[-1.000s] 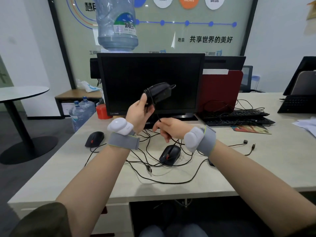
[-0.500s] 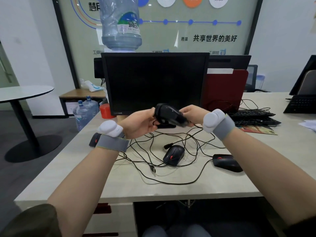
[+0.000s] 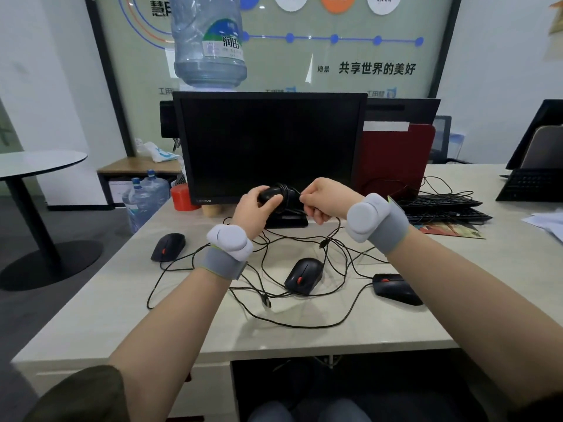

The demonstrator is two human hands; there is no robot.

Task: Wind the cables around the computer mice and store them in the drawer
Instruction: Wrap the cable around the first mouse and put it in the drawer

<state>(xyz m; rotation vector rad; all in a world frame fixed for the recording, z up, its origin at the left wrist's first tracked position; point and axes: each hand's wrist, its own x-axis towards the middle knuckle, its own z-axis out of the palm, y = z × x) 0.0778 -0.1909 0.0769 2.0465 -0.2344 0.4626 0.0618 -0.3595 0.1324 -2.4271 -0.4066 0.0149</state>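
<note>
Both hands are up in front of the black monitor (image 3: 269, 147), working one black mouse (image 3: 274, 194) held clear of the desk (image 3: 304, 339). The left hand (image 3: 253, 208) is wrapped around the mouse body, thumb over its top. The right hand (image 3: 326, 201) is closed into a loose fist just to the right of it, pinching the mouse's cable (image 3: 300, 212), and several dark turns already sit around the body. From the right hand the cable drops to the tangle of wires (image 3: 304, 248) on the desk.

Three more black mice with red scroll wheels lie on the desk. The left mouse (image 3: 168, 247) sits near the left edge. The middle mouse (image 3: 303, 275) lies in the loops of cable between the forearms. The right mouse (image 3: 397, 289) lies just left of the right forearm. A USB plug (image 3: 266, 300) rests on the near side of the tangle.

Far right, two black keyboards (image 3: 441, 208) are stacked beside a red divider panel (image 3: 396, 159). A big water bottle (image 3: 208, 41) shows above the monitor.
</note>
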